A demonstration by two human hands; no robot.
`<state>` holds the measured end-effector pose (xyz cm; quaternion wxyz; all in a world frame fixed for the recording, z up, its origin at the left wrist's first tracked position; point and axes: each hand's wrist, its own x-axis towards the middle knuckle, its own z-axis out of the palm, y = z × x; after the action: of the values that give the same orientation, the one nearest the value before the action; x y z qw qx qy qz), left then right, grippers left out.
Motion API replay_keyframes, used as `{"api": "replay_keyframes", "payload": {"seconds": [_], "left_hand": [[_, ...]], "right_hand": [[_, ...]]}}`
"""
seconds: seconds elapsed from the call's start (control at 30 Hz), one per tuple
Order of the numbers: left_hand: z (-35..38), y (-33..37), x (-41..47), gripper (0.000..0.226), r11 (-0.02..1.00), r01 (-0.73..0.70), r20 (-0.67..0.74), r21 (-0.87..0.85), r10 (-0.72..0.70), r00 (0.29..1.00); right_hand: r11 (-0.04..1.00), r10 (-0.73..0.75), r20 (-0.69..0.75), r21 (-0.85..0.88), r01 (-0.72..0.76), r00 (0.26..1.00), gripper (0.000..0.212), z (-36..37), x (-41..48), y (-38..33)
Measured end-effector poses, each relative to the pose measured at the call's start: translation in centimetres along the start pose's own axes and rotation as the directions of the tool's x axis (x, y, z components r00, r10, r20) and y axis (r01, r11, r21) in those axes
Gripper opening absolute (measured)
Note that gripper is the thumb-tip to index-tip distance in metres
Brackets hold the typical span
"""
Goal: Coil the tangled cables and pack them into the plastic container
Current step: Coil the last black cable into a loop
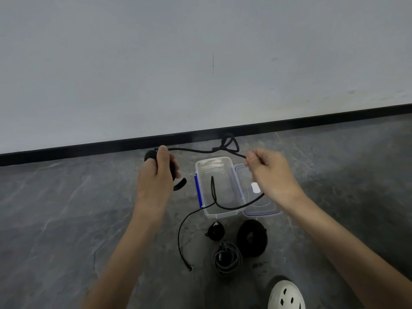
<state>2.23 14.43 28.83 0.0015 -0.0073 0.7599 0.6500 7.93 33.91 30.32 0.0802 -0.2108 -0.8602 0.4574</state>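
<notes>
Head: black cable [191, 149], axis left-right.

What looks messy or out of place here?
The black cable between the left hand and right hand has a knotted loop in it. Its loose tail drapes across the open plastic container onto the floor. The three coiled cables nearby look tidy.

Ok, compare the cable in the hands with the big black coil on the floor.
The held cable is partly wound, knotted, tail loose; the big black coil is fully wound. The held cable spans left hand and right hand; the coil lies on the floor. Both black.
</notes>
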Motion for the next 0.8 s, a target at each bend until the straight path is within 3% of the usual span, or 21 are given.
{"api": "replay_keyframes", "payload": {"seconds": [0.2, 0.33, 0.43, 0.53, 0.6, 0.67, 0.73, 0.8], "left_hand": [[-0.8, 0.0, 0.5, 0.043, 0.999, 0.015, -0.076, -0.047, -0.018, 0.997], [-0.9, 0.1, 0.4, 0.044, 0.999, -0.033, -0.109, -0.023, 0.031, 0.994], [0.3, 0.2, -0.6, 0.044, 0.997, -0.073, -0.05, 0.016, 0.073, 0.996], [1.3, 0.1, -1.3, 0.046, 0.994, -0.094, 0.051, 0.045, 0.092, 0.994], [1.3, 0.0, -1.4, 0.047, 0.994, -0.096, 0.099, 0.047, 0.091, 0.991], [1.2, 0.0, -1.3, 0.049, 0.995, -0.094, 0.16, 0.037, 0.087, 0.983], [1.1, 0.1, -1.3, 0.05, 0.996, -0.084, 0.256, 0.006, 0.08, 0.963], [1.2, 0.2, -1.5, 0.049, 0.997, -0.082, 0.363, -0.013, 0.081, 0.928]], "right_hand": [[0.983, 0.162, -0.129, -0.063, -0.171, 0.978, 0.039, -2.1, 1.8, 1.3], [0.971, 0.182, -0.176, -0.126, -0.205, 0.968, 0.035, -2.9, 2.3, 2.2], [0.974, 0.101, -0.057, -0.197, -0.111, 0.993, 0.033, -2.1, 1.6, 2.0], [0.999, 0.035, 0.133, -0.038, -0.03, 0.99, 0.015, -1.0, 0.8, 1.3], [0.998, 0.027, 0.198, 0.051, -0.038, 0.98, 0.039, -0.7, 0.5, 1.1], [0.999, 0.004, 0.189, 0.032, -0.01, 0.982, 0.057, -0.6, 0.5, 1.0], [0.999, -0.03, 0.175, 0.024, 0.027, 0.984, 0.068, -0.4, 0.4, 0.9], [0.991, -0.024, 0.182, 0.131, 0.0, 0.983, 0.072, -0.2, 0.6, 0.6]]}}
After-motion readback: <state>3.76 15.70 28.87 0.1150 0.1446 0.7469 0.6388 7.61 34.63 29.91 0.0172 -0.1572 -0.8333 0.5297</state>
